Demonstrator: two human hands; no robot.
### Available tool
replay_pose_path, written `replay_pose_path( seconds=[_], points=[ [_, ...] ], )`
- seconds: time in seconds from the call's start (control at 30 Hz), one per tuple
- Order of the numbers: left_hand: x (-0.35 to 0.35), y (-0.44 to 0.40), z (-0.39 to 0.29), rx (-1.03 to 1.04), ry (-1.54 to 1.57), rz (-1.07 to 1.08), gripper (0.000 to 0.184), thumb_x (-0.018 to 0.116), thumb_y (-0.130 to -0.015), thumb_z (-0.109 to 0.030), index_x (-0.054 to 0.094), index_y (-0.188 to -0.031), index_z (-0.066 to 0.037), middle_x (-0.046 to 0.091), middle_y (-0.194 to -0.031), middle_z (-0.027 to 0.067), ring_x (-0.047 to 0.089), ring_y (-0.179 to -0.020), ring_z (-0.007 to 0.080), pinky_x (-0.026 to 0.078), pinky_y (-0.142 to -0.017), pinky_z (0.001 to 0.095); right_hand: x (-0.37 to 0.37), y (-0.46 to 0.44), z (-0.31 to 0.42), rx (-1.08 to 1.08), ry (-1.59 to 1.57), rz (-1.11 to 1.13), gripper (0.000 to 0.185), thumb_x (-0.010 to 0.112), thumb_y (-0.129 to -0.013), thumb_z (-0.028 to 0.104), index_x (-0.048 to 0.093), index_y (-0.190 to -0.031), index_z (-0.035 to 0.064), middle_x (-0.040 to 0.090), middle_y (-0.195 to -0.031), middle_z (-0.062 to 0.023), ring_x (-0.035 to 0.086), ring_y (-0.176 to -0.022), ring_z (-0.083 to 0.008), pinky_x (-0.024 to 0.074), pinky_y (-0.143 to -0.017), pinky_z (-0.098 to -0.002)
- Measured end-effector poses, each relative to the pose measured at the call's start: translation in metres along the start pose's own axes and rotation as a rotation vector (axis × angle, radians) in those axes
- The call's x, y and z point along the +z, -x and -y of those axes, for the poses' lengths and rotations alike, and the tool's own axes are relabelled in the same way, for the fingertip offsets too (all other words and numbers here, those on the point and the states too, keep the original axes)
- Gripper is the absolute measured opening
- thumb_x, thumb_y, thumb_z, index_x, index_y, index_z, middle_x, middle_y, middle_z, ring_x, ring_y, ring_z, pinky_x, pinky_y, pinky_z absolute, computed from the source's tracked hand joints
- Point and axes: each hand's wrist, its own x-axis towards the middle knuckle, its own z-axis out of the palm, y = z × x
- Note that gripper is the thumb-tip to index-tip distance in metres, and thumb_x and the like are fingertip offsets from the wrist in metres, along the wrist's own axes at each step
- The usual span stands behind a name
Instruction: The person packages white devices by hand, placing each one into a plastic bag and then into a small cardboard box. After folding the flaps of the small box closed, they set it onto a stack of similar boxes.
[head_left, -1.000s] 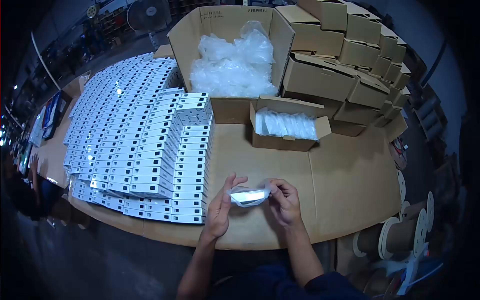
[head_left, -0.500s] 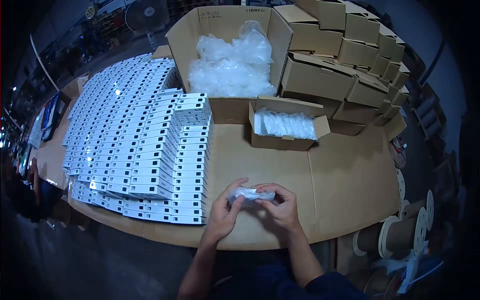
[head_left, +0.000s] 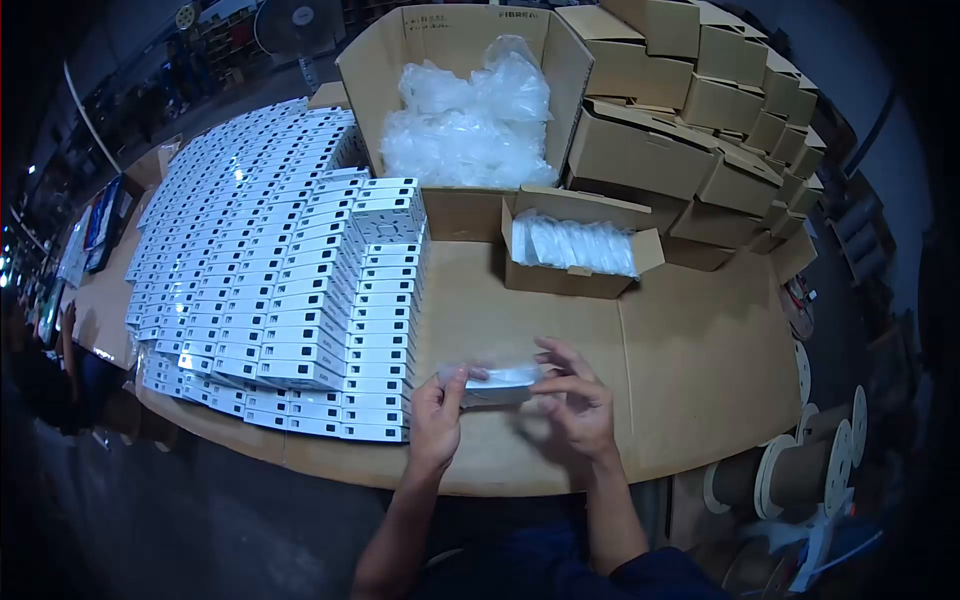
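Note:
My left hand point(head_left: 437, 420) is closed on the left end of a small white box in a clear plastic bag point(head_left: 500, 382), thumb on top. The package lies level above the front of the cardboard-covered table. At its right end is my right hand point(head_left: 578, 405), fingers apart and slightly blurred. One fingertip reaches the bag's edge; whether it touches the bag I cannot tell. Beyond my hands, an open carton point(head_left: 570, 282) holds a row of similar bagged white packages point(head_left: 575, 247).
Stacked white boxes point(head_left: 300, 290) with dark square marks fill the table's left side. A large open carton point(head_left: 362, 80) of clear plastic bags point(head_left: 465, 125) stands at the back. Brown cartons point(head_left: 640, 145) pile up at back right. Cable spools point(head_left: 810, 470) stand off the right edge.
My right hand has opened and shifted right from the package. The package has turned flatter and longer to view, with my left hand still holding it.

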Motion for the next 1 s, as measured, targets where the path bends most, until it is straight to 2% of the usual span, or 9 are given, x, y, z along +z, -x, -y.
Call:
replay_pose_path(
  seconds=[0.07, 0.17, 0.2, 0.4, 0.6, 0.7, 0.73, 0.87, 1.0],
  points=[
    [0.0, 0.001, 0.001, 0.012, -0.051, 0.035, 0.038, 0.048, -0.113, -0.026, 0.072, -0.111, 0.004, 0.074, -0.112, 0.013, 0.068, -0.104, 0.0181, 0.051, -0.098, 0.0326, 0.004, -0.001, 0.003, 0.014, 0.156, 0.172, 0.029, 0.084, -0.079, 0.003, 0.08, -0.108, 0.005, 0.073, -0.122, -0.0165, 0.069, -0.108, -0.0267, 0.0516, -0.098, -0.037],
    [0.003, 0.003, 0.005, -0.032, 0.103, 0.004, 0.042, 0.044, -0.114, -0.029, 0.068, -0.117, 0.006, 0.073, -0.112, 0.014, 0.069, -0.102, 0.0182, 0.054, -0.095, 0.032, 0.003, -0.001, 0.0, 0.13, 0.27, 0.148, 0.029, 0.085, -0.078, 0.002, 0.08, -0.107, 0.0045, 0.077, -0.108, -0.0132, 0.072, -0.099, -0.0257, 0.0529, -0.094, -0.0369],
    [0.003, 0.004, 0.006, -0.057, 0.193, -0.021, 0.044, 0.042, -0.114, -0.03, 0.067, -0.119, 0.006, 0.072, -0.111, 0.0144, 0.069, -0.102, 0.0183, 0.055, -0.094, 0.0318, 0.005, -0.004, -0.006, -0.006, 0.262, 0.118, 0.031, 0.086, -0.076, 0.003, 0.08, -0.106, 0.0038, 0.079, -0.097, -0.0117, 0.073, -0.092, -0.0251, 0.0535, -0.092, -0.0373],
    [0.0, 0.004, -0.001, -0.066, 0.215, 0.039, 0.047, 0.036, -0.115, -0.031, 0.061, -0.131, 0.005, 0.07, -0.113, 0.0146, 0.07, -0.102, 0.0197, 0.059, -0.089, 0.0333, 0.0, -0.005, 0.0, 0.136, 0.269, 0.149, 0.031, 0.087, -0.077, 0.005, 0.079, -0.107, 0.0023, 0.079, -0.103, -0.0123, 0.073, -0.099, -0.0256, 0.0534, -0.095, -0.0394],
    [0.009, 0.008, -0.023, 0.098, 0.156, 0.063, 0.037, 0.051, -0.11, -0.016, 0.054, -0.144, -0.003, 0.058, -0.137, 0.0204, 0.061, -0.125, 0.0259, 0.058, -0.096, 0.0366, -0.009, -0.006, -0.006, 0.106, 0.243, 0.093, 0.029, 0.087, -0.077, 0.009, 0.077, -0.104, 0.0006, 0.078, -0.112, -0.0134, 0.068, -0.121, -0.0323, 0.0502, -0.106, -0.0434],
    [0.014, 0.009, -0.039, 0.377, -0.358, 0.247, 0.045, 0.06, -0.103, -0.007, 0.051, -0.147, -0.003, 0.052, -0.146, 0.0203, 0.056, -0.132, 0.0301, 0.047, -0.11, 0.0375, -0.009, -0.014, 0.002, 0.0, 0.312, 0.087, 0.03, 0.088, -0.075, 0.011, 0.076, -0.101, 0.0003, 0.074, -0.123, -0.0144, 0.063, -0.128, -0.0347, 0.0481, -0.11, -0.0462],
    [0.01, 0.005, -0.036, 0.408, -0.488, 0.28, 0.042, 0.065, -0.098, -0.001, 0.059, -0.139, -0.003, 0.053, -0.145, 0.0194, 0.054, -0.134, 0.0294, 0.043, -0.111, 0.0378, -0.008, -0.015, 0.004, -0.018, 0.33, 0.09, 0.031, 0.089, -0.074, 0.011, 0.076, -0.101, 0.0004, 0.073, -0.125, -0.0147, 0.062, -0.13, -0.0354, 0.0478, -0.11, -0.0466],
    [0.01, 0.0, -0.03, 0.261, -0.375, 0.275, 0.029, 0.067, -0.096, 0.0, 0.067, -0.125, -0.004, 0.056, -0.142, 0.0201, 0.058, -0.131, 0.0311, 0.049, -0.104, 0.0391, -0.01, -0.016, 0.004, -0.091, 0.382, 0.108, 0.032, 0.09, -0.072, 0.012, 0.077, -0.099, 0.0014, 0.07, -0.129, -0.0143, 0.059, -0.132, -0.0364, 0.0476, -0.109, -0.047],
    [0.008, -0.001, -0.028, 0.21, -0.257, 0.34, 0.025, 0.065, -0.099, 0.0, 0.066, -0.124, 0.0, 0.049, -0.15, 0.0186, 0.058, -0.13, 0.0267, 0.05, -0.103, 0.0362, -0.019, -0.014, 0.005, -0.083, 0.383, 0.134, 0.033, 0.09, -0.071, 0.013, 0.079, -0.099, 0.0027, 0.069, -0.128, -0.0136, 0.059, -0.13, -0.0343, 0.0496, -0.103, -0.0464]
  ],
)
